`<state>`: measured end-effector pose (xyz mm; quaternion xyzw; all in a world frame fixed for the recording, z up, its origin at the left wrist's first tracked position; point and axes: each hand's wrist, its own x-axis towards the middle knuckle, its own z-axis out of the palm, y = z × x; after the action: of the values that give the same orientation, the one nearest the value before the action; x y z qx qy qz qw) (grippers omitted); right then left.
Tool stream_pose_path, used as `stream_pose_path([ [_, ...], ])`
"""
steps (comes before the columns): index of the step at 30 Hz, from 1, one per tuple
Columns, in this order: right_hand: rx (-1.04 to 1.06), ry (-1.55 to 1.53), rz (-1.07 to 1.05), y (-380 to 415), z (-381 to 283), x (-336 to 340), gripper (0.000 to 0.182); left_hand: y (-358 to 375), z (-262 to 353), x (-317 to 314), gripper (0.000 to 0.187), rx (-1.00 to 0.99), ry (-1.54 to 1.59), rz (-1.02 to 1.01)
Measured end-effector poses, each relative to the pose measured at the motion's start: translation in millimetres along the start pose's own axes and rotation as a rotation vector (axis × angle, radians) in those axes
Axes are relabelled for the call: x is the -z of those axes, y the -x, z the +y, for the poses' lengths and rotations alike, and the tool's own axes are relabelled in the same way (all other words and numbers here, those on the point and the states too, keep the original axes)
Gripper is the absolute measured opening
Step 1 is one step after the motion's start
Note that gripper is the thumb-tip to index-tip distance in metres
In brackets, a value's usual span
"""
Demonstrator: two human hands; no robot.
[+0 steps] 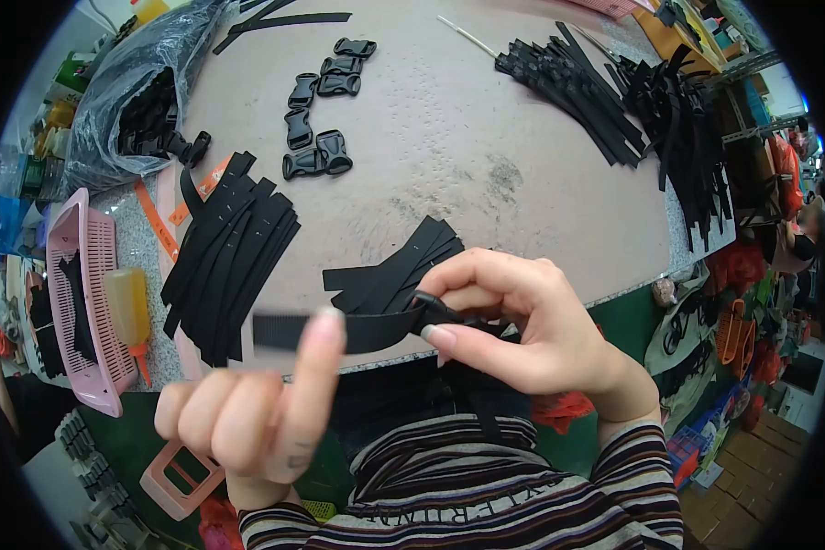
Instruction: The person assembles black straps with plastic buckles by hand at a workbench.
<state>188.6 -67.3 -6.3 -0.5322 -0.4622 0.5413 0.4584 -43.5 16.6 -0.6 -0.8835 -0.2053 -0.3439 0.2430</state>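
My right hand (513, 321) pinches a black plastic buckle (428, 310) between thumb and fingers, which partly hide it. From the buckle a black webbing strap (376, 332) runs left, its far end blurred. My left hand (257, 403), smeared by motion, has one digit raised in front of that strap and the others loosely curled, apart from it. Just beyond my right hand lies a small pile of black straps (394, 270). A larger bundle of cut straps (229, 261) is on the table beyond my left hand.
Several black buckles (300, 126) stand in a loose row on the table (431, 119). At the left are a plastic bag of buckles (147, 119), a pink basket (105, 302) and a yellow bottle (126, 312). More black straps (577, 101) lie at the far right.
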Motion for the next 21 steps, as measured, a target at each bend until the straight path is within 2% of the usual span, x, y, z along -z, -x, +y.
stream_pose_path([
  [1,-0.054,-0.101,-0.022,0,-1,-1,0.027,-1,2,7,0.029,0.07,0.031,-0.112],
  [2,-0.084,-0.141,-0.04,0,-2,-4,0.028,-3,2,2,0.03,0.108,0.081,-0.091],
  [7,0.164,0.093,-0.004,-1,3,-17,0.028,-6,3,-20,0.035,0.272,0.305,0.06],
  [11,0.248,0.194,0.036,1,-2,-19,0.03,7,27,-16,0.026,0.63,1.011,0.088],
  [15,0.312,0.218,0.083,1,1,-22,0.032,4,20,-7,0.024,0.566,0.853,-0.015],
  [18,0.292,0.22,0.045,0,-2,-19,0.034,4,27,-9,0.026,0.58,0.853,0.014],
  [21,0.292,0.177,0.073,1,-1,-21,0.034,-2,27,-5,0.017,0.428,0.711,0.038],
])
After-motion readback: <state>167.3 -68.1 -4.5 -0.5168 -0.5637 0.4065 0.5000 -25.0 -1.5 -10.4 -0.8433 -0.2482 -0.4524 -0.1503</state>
